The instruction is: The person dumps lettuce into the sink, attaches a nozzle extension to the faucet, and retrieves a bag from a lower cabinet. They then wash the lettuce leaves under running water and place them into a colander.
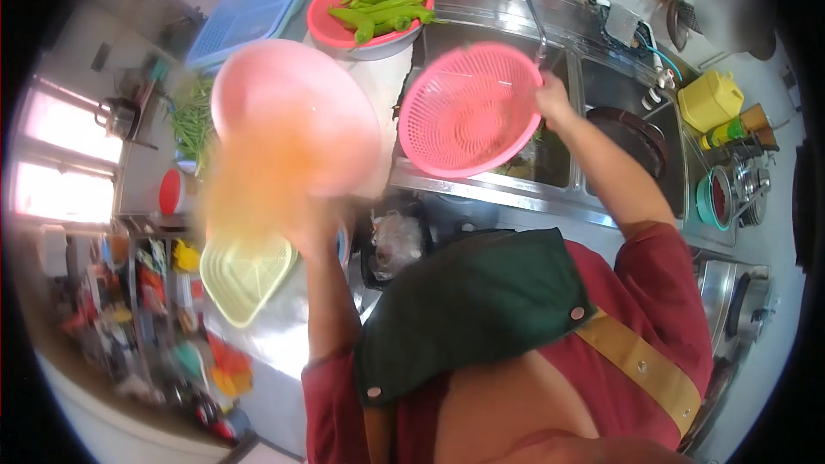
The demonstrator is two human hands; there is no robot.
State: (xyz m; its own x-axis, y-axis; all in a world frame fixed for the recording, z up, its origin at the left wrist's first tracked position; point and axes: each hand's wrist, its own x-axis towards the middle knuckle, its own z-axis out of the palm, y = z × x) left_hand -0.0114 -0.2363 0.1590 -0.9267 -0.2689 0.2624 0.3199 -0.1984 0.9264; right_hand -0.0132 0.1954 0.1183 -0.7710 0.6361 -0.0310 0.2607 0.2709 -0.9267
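My right hand grips the rim of a pink colander, which is tilted over the left sink bowl. No food shows in the colander. My left hand is smeared by motion in front of a large pink basin. Whether its fingers are apart or closed, or hold anything, cannot be made out in the orange-yellow blur. Below that hand lies a pale yellow-green basket. Behind the basin, a red bowl holds several long green peppers.
A blue basket stands at the back left, near leafy greens. The faucet rises behind the sink. A dark pan sits in the right bowl. A yellow jug stands right of the sink.
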